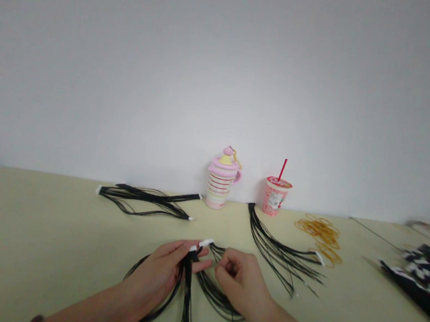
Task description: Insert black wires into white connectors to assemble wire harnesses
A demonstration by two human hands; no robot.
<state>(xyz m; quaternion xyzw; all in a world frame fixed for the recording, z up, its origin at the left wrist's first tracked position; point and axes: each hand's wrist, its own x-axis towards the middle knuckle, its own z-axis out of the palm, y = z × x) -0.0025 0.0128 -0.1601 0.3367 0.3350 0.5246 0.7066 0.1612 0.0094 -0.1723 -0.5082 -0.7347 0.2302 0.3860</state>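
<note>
Left hand (159, 273): closed on the black wire bundle (187, 294), fingers and thumb pinching the strands just below a white connector tip (206, 242); palm turned down, forearm entering from lower left.

Right hand (238, 281): fingers curled together on a second run of the same strands (216, 297); positioned just beside the left hand, with no clear contact visible between the two.

Held bundle: located at near centre, above the surface (39, 224); strands hang toward the lower frame edge and loop between the hands.

Second bundle: black wires (278, 249) lying on the surface to the right of the hands, fanned out, with a white end piece (319, 257) on the right.

Rubber bands: loose amber pile (320, 233) just beyond the second bundle.

Dark cloth: black-and-white patterned item (423, 277) at right edge, blurred.

Third bundle: black wires (145, 200) lying flat at the far left, white tips at both ends.

Far objects: pink-and-cream striped lidded mug (220, 184) and pink cup (275, 195) with red straw, standing apart against the white wall (223, 80).
</note>
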